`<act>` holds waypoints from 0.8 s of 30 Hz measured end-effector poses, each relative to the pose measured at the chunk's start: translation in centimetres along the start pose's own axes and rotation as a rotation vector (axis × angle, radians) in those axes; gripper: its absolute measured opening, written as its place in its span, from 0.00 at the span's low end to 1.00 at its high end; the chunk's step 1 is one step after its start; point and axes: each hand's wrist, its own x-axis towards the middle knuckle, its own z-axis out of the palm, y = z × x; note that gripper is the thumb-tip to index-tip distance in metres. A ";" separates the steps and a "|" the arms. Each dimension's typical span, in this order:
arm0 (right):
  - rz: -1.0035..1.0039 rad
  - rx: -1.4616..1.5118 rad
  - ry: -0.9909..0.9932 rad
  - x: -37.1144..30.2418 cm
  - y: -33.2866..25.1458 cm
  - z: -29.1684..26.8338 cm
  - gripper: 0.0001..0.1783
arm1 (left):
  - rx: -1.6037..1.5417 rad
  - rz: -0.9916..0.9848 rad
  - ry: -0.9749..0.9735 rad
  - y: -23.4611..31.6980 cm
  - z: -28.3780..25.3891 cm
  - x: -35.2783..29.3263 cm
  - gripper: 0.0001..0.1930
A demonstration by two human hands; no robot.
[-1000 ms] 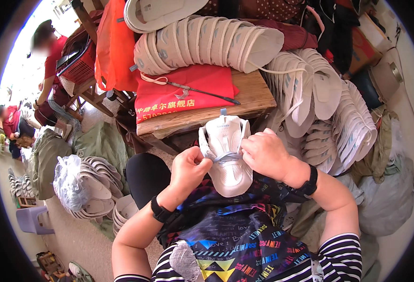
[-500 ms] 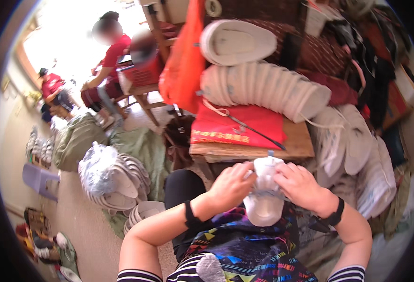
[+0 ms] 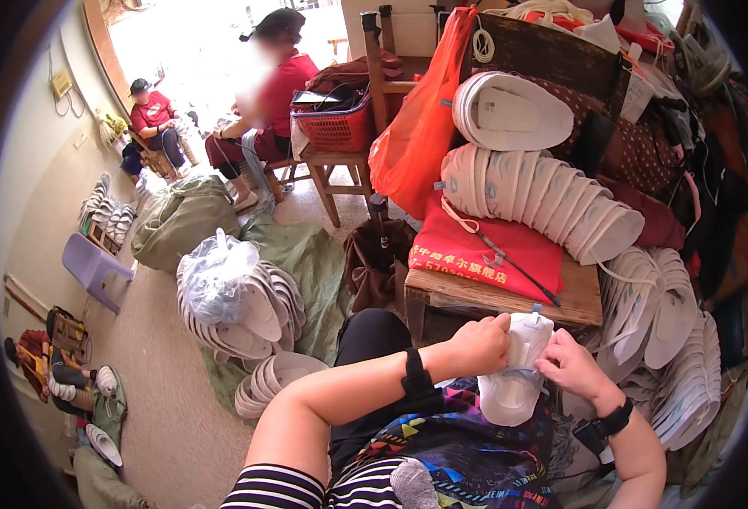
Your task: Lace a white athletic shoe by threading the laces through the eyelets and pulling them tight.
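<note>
A white shoe sole [image 3: 516, 373] with a small blue tab at its far end stands tilted above my lap. My left hand [image 3: 481, 344] is closed at its upper left edge, fingers curled in. At the opposite edge my right hand [image 3: 571, 363] pinches the side of the sole with thumb and fingertips. A bluish-grey strip crosses the sole near the right fingertips; what it is I cannot make out. Black bands circle both wrists. A dark apron with colourful print [image 3: 442, 441] covers my lap beneath the sole.
Ahead stands a wooden stool [image 3: 509, 310] bearing a red bag [image 3: 497, 259], a black-tipped tool and stacked white soles [image 3: 543, 199]. More soles [image 3: 645, 314] are piled right. At left are a sole stack [image 3: 263, 305], a green cloth [image 3: 306, 254] and two seated people in red shirts.
My view has swung left, so everything sits further right and lower. The left hand's fingers have curled tighter at the sole's edge; more of the sole's face now shows.
</note>
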 end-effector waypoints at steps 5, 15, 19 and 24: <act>0.127 0.291 0.222 -0.4 0.8 2.7 0.07 | -0.257 -0.088 0.176 1.0 1.2 -0.9 0.10; -0.167 0.876 0.079 0.3 -7.8 -3.1 0.10 | -0.550 0.274 0.684 6.3 -6.2 1.3 0.05; 0.057 1.187 0.048 0.3 -6.7 -1.8 0.13 | -0.762 0.044 0.509 5.5 -4.1 2.2 0.08; -0.131 0.958 0.254 -0.3 -10.0 -6.7 0.15 | -1.212 -0.166 0.010 4.9 -4.6 2.4 0.19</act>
